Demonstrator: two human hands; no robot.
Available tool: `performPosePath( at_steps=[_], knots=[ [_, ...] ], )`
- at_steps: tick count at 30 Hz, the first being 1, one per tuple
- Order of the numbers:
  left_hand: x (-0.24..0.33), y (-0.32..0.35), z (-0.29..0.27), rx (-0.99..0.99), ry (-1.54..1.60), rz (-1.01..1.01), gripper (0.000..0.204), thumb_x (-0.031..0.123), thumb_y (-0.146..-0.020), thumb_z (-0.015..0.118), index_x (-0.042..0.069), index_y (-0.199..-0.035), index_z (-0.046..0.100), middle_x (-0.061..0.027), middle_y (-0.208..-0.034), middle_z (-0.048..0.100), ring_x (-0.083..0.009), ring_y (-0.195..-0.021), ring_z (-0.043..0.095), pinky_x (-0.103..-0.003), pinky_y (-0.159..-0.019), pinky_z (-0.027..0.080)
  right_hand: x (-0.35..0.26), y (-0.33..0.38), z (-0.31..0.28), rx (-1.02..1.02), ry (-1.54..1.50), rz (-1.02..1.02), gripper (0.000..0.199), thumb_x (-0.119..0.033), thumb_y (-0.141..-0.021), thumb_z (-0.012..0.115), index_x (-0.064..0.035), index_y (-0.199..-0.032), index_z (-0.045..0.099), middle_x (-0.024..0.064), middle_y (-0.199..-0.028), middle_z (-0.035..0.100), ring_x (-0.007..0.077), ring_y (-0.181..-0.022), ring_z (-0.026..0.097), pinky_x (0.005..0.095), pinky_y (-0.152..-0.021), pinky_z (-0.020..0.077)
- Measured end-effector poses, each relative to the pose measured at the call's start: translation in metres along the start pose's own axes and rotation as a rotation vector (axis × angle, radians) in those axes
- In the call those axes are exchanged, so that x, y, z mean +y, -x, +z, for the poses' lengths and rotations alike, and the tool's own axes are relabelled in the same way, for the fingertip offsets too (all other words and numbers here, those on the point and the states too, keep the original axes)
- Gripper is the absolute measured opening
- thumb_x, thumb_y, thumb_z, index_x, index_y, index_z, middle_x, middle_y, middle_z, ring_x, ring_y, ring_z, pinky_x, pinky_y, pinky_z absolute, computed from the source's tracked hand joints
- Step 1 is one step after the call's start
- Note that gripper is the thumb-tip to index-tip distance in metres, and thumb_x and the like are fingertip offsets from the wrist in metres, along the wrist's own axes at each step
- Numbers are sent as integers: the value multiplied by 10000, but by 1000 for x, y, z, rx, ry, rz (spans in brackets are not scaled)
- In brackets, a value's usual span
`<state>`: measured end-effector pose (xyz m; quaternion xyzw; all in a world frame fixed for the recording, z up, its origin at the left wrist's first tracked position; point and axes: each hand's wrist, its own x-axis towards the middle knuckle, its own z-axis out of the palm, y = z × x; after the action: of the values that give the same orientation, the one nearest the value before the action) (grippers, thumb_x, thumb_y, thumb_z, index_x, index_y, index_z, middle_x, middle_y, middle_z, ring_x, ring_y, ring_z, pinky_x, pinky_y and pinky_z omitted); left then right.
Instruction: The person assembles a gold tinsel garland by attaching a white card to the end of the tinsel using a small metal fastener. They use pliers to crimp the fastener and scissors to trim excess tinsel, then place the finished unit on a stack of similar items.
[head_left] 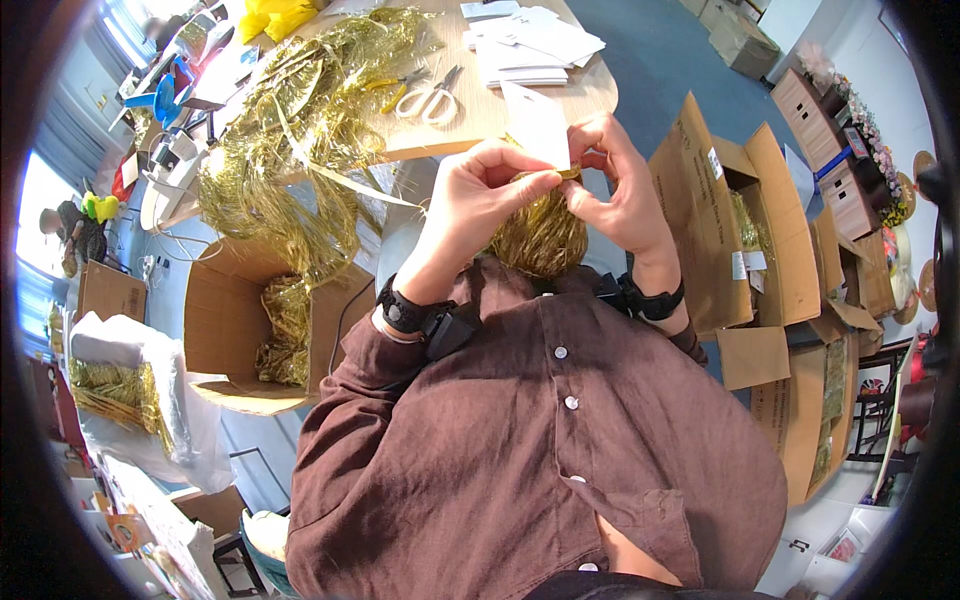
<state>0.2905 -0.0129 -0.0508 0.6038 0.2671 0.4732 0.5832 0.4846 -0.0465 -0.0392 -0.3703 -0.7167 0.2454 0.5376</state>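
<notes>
Above my lap, a bundle of gold tinsel fringe [545, 238] hangs from between my two hands. My left hand [478, 200] pinches the bundle's top band between thumb and fingers. Opposite it, my right hand [622, 185] has its fingers curled and its fingertips closed on the other end of that band. A blank white card [537, 122] stands up right behind the fingertips; whether it is fastened to the fringe I cannot tell. Scissors with white handles [428, 106] lie on the wooden table beyond my left hand, beside yellow-handled pliers [392, 90].
Loose gold tinsel [290, 150] spreads over the table's left part and droops off its edge toward a cardboard box [225, 330] holding more. White cards [530, 45] are stacked at the back. To my right stand open cardboard boxes [700, 215] with tinsel packs.
</notes>
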Motion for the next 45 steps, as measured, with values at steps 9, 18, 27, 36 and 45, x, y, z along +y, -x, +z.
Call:
performPosePath(
  at_steps=[9,18,27,36,45],
  knots=[
    [16,-9,-37,-110,-431,126,117,48,-882,750,4,-991,749,1,-868,689,-60,-806,585,-215,-737,466,4,3,-16,88,-376,70,297,-5,-743,592,-77,-1024,525,8,-1014,535,118,-984,565,300,-915,480],
    [14,-11,-54,-77,-353,5,97,65,-915,728,9,-994,723,24,-934,655,-50,-865,569,-214,-798,459,-2,9,-28,290,-692,106,359,-25,-723,522,-69,-1079,520,29,-1074,579,126,-1019,573,299,-946,486],
    [-2,-15,-51,-92,-40,0,112,113,-912,760,61,-891,663,46,-865,640,-31,-792,550,-193,-731,444,24,20,-37,351,-934,226,441,-144,-857,588,-43,-1282,524,108,-1233,613,209,-1125,639,355,-969,560],
    [-27,-22,-32,124,-40,-34,159,149,-885,794,33,-908,688,25,-835,671,-17,-740,571,-179,-687,464,32,-2,-28,475,295,153,170,-70,-896,643,-69,-1064,670,40,-1025,656,120,-831,606,292,-775,515],
    [-10,-10,-24,74,-81,-99,156,121,-907,765,10,-976,680,-10,-938,692,-43,-853,604,-184,-770,481,-6,-12,12,32,389,-38,210,-69,-840,695,-64,-1050,684,92,-983,618,260,-852,637,363,-765,519]
  ],
)
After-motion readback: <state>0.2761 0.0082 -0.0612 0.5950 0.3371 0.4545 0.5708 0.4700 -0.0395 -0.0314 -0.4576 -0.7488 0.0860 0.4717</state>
